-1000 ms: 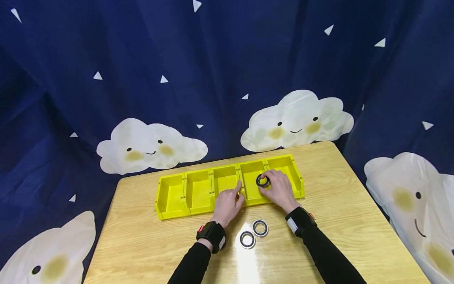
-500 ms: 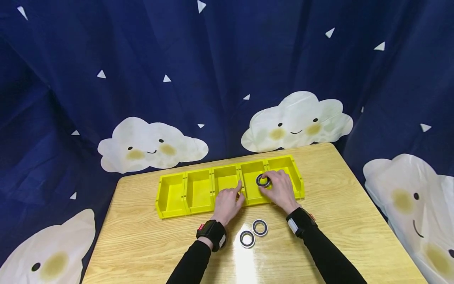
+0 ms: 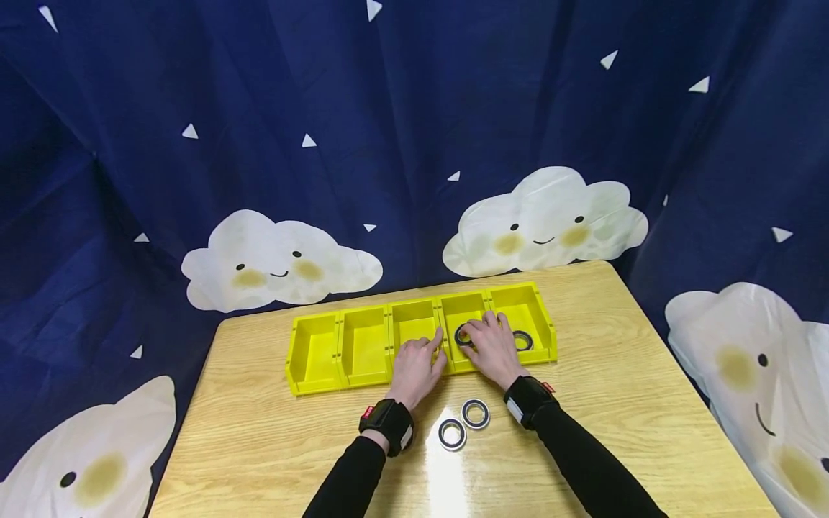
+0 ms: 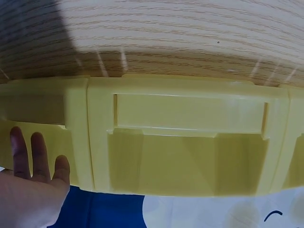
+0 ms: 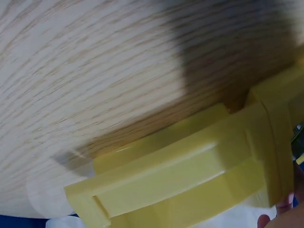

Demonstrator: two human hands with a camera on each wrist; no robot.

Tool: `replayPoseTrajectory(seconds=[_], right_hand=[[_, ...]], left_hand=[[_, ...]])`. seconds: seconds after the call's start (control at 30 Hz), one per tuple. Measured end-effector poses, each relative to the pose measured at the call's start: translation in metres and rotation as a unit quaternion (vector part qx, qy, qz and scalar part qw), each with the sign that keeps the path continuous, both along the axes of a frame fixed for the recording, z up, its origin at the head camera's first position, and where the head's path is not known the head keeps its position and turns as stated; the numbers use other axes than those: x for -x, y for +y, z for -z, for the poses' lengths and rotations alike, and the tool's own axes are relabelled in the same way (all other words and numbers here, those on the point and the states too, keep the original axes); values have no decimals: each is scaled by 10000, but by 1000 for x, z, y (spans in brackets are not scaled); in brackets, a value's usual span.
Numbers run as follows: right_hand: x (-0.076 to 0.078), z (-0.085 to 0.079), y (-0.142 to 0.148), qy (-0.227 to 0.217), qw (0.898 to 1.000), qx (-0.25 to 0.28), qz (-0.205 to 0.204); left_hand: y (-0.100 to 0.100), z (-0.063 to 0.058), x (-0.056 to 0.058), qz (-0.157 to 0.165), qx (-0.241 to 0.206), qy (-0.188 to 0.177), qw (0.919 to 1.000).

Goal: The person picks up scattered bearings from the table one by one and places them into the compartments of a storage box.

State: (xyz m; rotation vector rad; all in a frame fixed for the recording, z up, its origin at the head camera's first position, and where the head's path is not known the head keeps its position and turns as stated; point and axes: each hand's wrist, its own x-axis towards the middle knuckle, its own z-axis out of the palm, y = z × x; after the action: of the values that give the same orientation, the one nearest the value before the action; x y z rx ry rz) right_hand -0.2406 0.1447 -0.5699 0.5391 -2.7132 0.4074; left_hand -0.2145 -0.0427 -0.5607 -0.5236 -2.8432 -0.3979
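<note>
In the head view my right hand [image 3: 494, 350] pinches a dark-rimmed ball bearing [image 3: 460, 336] inside the fourth compartment from the left of a yellow bin row [image 3: 365, 347]. My fingers partly cover this bearing. Another bearing [image 3: 522, 340] lies in the rightmost compartment, just right of the hand. My left hand [image 3: 414, 370] rests at the front of the middle compartment, one finger extended to the divider beside the fourth. The left wrist view shows that hand [image 4: 35, 190] with its fingers reaching into a compartment, relaxed and holding nothing.
Two more ball bearings, a nearer one [image 3: 452, 434] and a farther one [image 3: 476, 414], lie flat on the wooden table [image 3: 259, 446] between my forearms. A dark blue curtain [image 3: 401, 129] with cloud prints hangs right behind the table's back edge.
My right hand has shifted left with the pinched bearing, closer to the divider by the middle compartment. This uncovers the bearing in the rightmost compartment. The left hand stays put.
</note>
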Motion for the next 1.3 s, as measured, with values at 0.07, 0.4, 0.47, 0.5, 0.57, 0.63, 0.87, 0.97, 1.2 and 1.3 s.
replayPoseTrajectory(seconds=[0.07,0.4,0.47,0.5,0.57,0.63,0.87,0.97,1.2,1.3], right_hand=[[1,3,-2,-53,9999,-154,21],[6,-2,-10,-532,9966,-607,147],[5,-7,-11,-597,9967,-512,178],[5,-10,-11,-599,9971,-415,195],[3,-15,-10,-499,9983,-169,237],[-1,-19,-7,-319,9991,163,246],[-23,-20,7,398,9952,881,125],[-34,-16,10,614,9937,938,-21],[-50,-6,6,566,9900,1227,-404],[-54,-3,4,340,9903,1268,-463]], left_hand=[[0,0,0,7,12,18,10000],[-6,-1,-3,40,117,19,9999],[-11,0,-3,35,101,102,9999],[-14,0,-3,21,70,178,9998],[-23,1,-2,-39,-18,347,9994],[-33,2,0,-129,-173,502,9985],[-73,-4,5,-535,-768,413,9948],[-86,-6,5,-695,-763,153,9945],[-96,-6,3,-837,-637,-216,9942],[-94,-6,3,-833,-601,-549,9932]])
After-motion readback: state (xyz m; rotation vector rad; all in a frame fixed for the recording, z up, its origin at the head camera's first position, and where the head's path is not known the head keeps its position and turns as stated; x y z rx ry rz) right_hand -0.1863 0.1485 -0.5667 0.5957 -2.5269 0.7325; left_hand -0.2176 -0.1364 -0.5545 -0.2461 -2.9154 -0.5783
